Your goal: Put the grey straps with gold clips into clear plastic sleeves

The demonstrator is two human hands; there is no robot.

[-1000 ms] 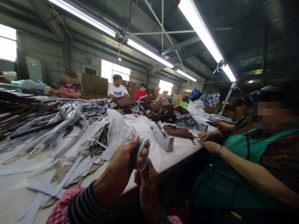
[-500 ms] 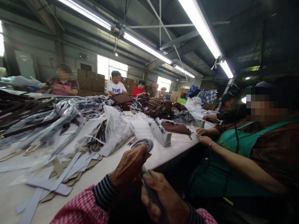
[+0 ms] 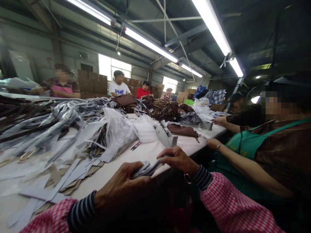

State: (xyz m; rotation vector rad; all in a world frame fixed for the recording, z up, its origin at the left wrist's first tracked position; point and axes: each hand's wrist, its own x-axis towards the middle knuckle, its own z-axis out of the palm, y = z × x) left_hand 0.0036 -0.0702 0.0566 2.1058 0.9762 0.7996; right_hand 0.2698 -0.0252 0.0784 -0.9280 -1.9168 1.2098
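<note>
A long white worktop (image 3: 150,152) is seen, heaped with wrapped straps (image 3: 55,119) and a clear plastic bag (image 3: 119,132); a white tape dispenser (image 3: 166,136) stands near its edge. A co-worker's hand (image 3: 213,144) is rested on the worktop's right side. At the near edge a grey wrapped strap (image 3: 145,168) is clasped by the left hand (image 3: 121,187), and its far end is pinched by the right hand (image 3: 178,158), just beside.

Plastic-wrapped strap (image 3: 145,168), horizontal, between hands
</note>
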